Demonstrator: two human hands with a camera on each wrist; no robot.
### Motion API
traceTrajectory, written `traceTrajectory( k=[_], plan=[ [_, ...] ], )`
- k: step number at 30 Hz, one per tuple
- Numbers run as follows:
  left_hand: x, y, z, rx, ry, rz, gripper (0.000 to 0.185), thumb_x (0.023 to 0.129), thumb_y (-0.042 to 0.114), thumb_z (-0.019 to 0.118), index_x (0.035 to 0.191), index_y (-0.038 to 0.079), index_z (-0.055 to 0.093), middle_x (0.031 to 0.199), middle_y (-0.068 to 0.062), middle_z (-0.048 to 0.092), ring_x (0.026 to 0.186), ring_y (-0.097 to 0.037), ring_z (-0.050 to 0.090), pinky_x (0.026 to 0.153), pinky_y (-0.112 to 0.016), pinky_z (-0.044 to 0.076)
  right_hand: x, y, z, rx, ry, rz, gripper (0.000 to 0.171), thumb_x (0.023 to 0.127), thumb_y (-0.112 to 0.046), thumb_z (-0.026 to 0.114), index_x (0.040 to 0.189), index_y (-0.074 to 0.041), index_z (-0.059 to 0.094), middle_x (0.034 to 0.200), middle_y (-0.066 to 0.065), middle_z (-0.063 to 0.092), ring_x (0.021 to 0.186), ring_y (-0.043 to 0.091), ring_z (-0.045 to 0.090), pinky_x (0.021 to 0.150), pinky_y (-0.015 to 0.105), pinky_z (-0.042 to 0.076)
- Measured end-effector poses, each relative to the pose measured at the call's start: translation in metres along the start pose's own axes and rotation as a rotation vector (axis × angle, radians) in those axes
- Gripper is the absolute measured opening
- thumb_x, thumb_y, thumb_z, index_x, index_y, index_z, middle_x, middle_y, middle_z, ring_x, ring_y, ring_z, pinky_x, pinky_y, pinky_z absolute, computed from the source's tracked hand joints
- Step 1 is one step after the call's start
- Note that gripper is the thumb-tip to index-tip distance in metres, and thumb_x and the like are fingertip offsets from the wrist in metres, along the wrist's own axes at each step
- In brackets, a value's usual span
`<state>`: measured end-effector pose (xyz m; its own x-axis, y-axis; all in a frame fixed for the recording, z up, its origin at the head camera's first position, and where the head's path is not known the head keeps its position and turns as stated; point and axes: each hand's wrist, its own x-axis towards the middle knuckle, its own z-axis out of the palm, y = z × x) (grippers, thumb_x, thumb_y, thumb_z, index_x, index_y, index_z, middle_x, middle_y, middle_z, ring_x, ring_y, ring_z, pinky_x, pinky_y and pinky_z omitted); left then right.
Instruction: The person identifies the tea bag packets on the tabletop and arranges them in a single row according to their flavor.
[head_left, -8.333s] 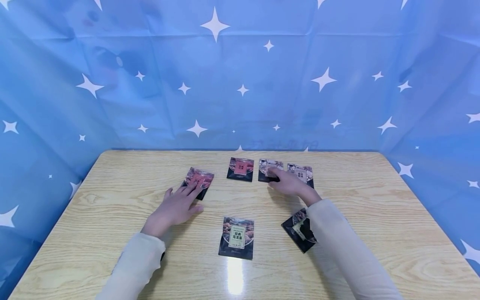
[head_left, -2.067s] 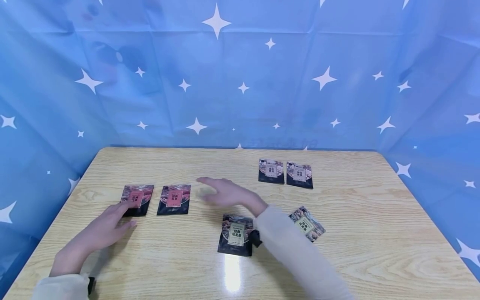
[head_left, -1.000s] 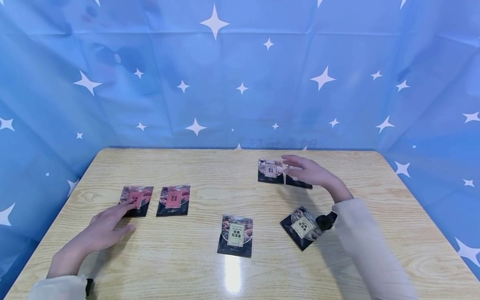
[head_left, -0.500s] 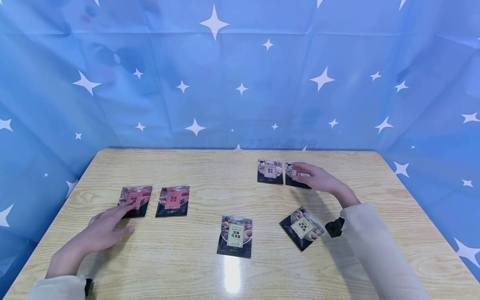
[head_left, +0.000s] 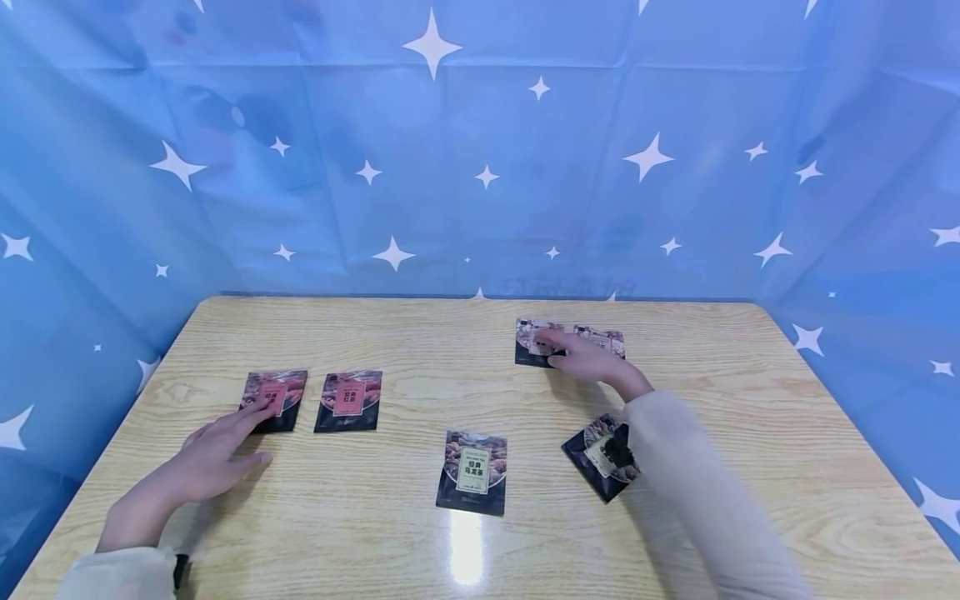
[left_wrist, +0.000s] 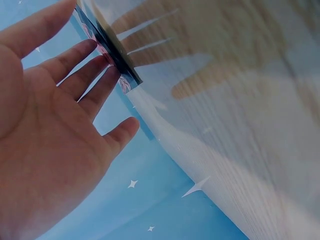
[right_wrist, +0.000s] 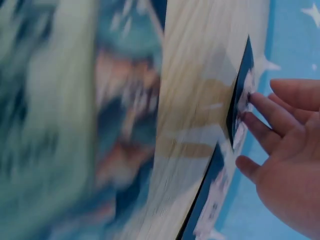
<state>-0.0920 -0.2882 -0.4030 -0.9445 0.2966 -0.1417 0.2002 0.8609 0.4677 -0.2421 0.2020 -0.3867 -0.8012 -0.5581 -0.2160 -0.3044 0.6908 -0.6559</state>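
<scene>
My left hand (head_left: 202,462) has its fingers extended, tips resting on a red-labelled tea sachet (head_left: 288,385) at the table's left. Beside that sachet lies a second red-labelled tea sachet (head_left: 348,400). Toward the back, the fingers of my right hand (head_left: 588,360) reach over a pale-labelled tea sachet (head_left: 527,356), partly covering it. In the right wrist view, its fingertips are right at that sachet (right_wrist: 242,95), relaxed and not pinching. Another pale-labelled tea sachet (head_left: 613,340) lies just to the right, partly behind the hand.
A green-labelled oolong tea sachet (head_left: 472,475) lies at the middle front of the wooden table (head_left: 337,533). A second, turned askew (head_left: 588,468), lies under the right forearm, partly hidden by a black wrist camera (head_left: 619,448). A blue star-patterned cloth (head_left: 480,217) hangs behind.
Since the oldest frame, both red-labelled tea sachets have moved left into a side-by-side pair. Over the last half second my right hand has shifted left, from one pale-labelled tea sachet to the other.
</scene>
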Motion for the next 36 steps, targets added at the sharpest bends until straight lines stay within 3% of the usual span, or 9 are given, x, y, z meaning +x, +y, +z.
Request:
traceTrajectory(
  k=[8, 14, 15, 17, 19, 21, 22, 24, 36],
  plan=[
    [0.001, -0.001, 0.0, -0.009, -0.001, 0.01, 0.065, 0.086, 0.022, 0.063, 0.138, -0.002, 0.034, 0.14, -0.032, 0.025, 0.121, -0.055, 0.025, 0.087, -0.071, 0.019, 0.017, -0.032, 0.022, -0.064, -0.075, -0.057, 0.049, 0.095, -0.003, 0.038, 0.143, 0.0, 0.026, 0.145, 0.022, 0.026, 0.132, 0.038, 0.023, 0.106, 0.05, 0.022],
    [0.0, -0.001, 0.001, 0.006, 0.001, 0.013, 0.065, 0.086, 0.023, 0.063, 0.138, -0.002, 0.034, 0.138, -0.032, 0.027, 0.12, -0.055, 0.026, 0.087, -0.07, 0.022, 0.025, -0.065, 0.048, -0.09, -0.164, -0.102, 0.05, 0.097, -0.005, 0.036, 0.145, -0.003, 0.023, 0.144, 0.018, 0.03, 0.129, 0.033, 0.032, 0.103, 0.045, 0.031],
    [0.0, -0.001, 0.001, 0.007, 0.0, 0.012, 0.065, 0.086, 0.023, 0.063, 0.138, -0.002, 0.034, 0.138, -0.032, 0.027, 0.12, -0.055, 0.026, 0.087, -0.07, 0.022, 0.026, -0.071, 0.053, -0.088, -0.179, -0.11, 0.05, 0.096, -0.005, 0.036, 0.145, -0.003, 0.022, 0.144, 0.018, 0.031, 0.12, 0.03, 0.045, 0.098, 0.042, 0.037],
    [0.0, -0.001, 0.001, 0.01, -0.003, 0.012, 0.065, 0.086, 0.023, 0.063, 0.138, -0.003, 0.034, 0.138, -0.032, 0.027, 0.119, -0.055, 0.026, 0.087, -0.07, 0.022, 0.027, -0.08, 0.061, -0.093, -0.201, -0.129, 0.051, 0.096, -0.004, 0.037, 0.145, -0.003, 0.022, 0.143, 0.017, 0.032, 0.116, 0.028, 0.048, 0.094, 0.037, 0.04],
    [0.001, 0.0, 0.001, 0.011, -0.01, 0.006, 0.066, 0.086, 0.023, 0.063, 0.138, -0.003, 0.033, 0.138, -0.033, 0.027, 0.119, -0.055, 0.026, 0.087, -0.07, 0.021, 0.027, -0.088, 0.068, -0.091, -0.227, -0.127, 0.051, 0.097, -0.004, 0.037, 0.145, -0.005, 0.021, 0.143, 0.017, 0.033, 0.083, 0.02, 0.058, 0.077, 0.032, 0.043],
    [0.0, 0.0, 0.0, 0.014, -0.014, 0.003, 0.066, 0.086, 0.023, 0.063, 0.138, -0.003, 0.033, 0.138, -0.033, 0.027, 0.119, -0.056, 0.026, 0.087, -0.07, 0.021, 0.026, -0.096, 0.073, -0.101, -0.252, -0.124, 0.051, 0.097, -0.005, 0.037, 0.146, -0.006, 0.021, 0.143, 0.016, 0.033, 0.056, 0.012, 0.044, 0.066, 0.028, 0.038],
    [0.0, 0.001, 0.0, 0.015, -0.017, -0.001, 0.066, 0.086, 0.023, 0.063, 0.138, -0.004, 0.033, 0.138, -0.033, 0.027, 0.119, -0.056, 0.026, 0.088, -0.07, 0.021, 0.026, -0.099, 0.076, -0.103, -0.265, -0.121, 0.051, 0.097, -0.005, 0.037, 0.146, -0.007, 0.021, 0.143, 0.015, 0.033, 0.055, 0.012, 0.044, 0.065, 0.028, 0.038],
    [0.0, 0.002, 0.0, 0.013, -0.02, -0.005, 0.067, 0.085, 0.022, 0.064, 0.138, -0.004, 0.033, 0.138, -0.033, 0.026, 0.119, -0.056, 0.025, 0.088, -0.07, 0.02, 0.026, -0.104, 0.081, -0.097, -0.291, -0.11, 0.051, 0.098, -0.006, 0.036, 0.146, -0.009, 0.02, 0.143, 0.014, 0.033, 0.044, 0.011, 0.025, 0.056, 0.026, 0.034],
    [0.001, 0.0, 0.0, 0.023, -0.015, 0.022, 0.066, 0.085, 0.019, 0.064, 0.138, -0.004, 0.033, 0.138, -0.033, 0.026, 0.119, -0.055, 0.027, 0.088, -0.069, 0.023, 0.02, -0.119, 0.093, -0.102, -0.315, -0.101, 0.052, 0.098, -0.01, 0.04, 0.146, -0.011, 0.021, 0.14, 0.009, 0.04, 0.037, 0.008, 0.026, 0.044, 0.021, 0.032]
  ],
)
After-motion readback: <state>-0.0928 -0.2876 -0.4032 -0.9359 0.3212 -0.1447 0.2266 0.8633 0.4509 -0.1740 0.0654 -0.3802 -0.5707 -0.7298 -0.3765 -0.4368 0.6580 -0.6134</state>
